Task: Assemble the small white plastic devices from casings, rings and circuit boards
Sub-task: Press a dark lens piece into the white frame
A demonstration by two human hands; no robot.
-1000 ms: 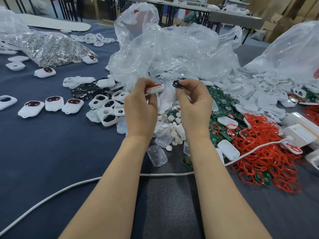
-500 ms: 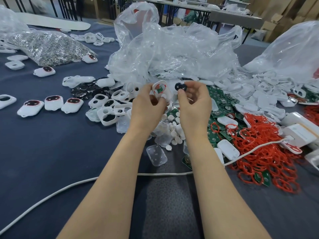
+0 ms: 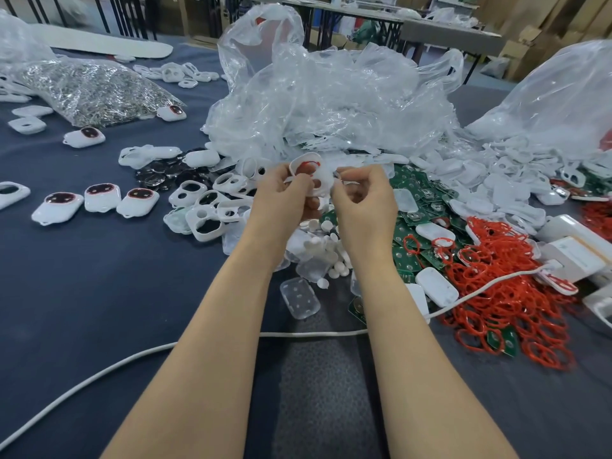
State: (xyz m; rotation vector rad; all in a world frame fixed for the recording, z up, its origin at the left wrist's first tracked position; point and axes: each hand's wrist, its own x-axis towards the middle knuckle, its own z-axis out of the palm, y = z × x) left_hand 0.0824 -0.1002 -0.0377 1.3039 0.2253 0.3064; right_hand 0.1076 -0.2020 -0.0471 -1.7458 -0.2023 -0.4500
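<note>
P1: Hands closed up since half a second ago. right hand [image 3: 364,200] moved in, its tips now touch the white oval plastic casing [image 3: 326,175]. Gap's gone. Small black piece it showed then isn't plainly visible now.

P2: Where's the casing?

P1: Up off the dark blue table [image 3: 82,293], between both hands, above the parts pile. left hand [image 3: 281,197] grips it from the left and below, fingers [image 3: 299,180] curled behind it, one showing through a cut-out. Thin red rubber ring [image 3: 306,164] sits in its upper opening.

P2: Right fingers?

P1: Thumb and forefinger pinched together at the casing's right rim. Whether a small part sits between them, can't tell.

P2: Step?

P1: Looks like fitting an insert into a ringed casing. Mid-assembly, no board in yet as far as I see.

P2: Next?

P1: Probably press the insert flush without knocking the ring out, then reach right for one of the green circuit boards [image 3: 417,207].

P2: Pose?

P1: Both forearms run up from the bottom edge, wrists near each other, backs of hands toward camera.
</note>
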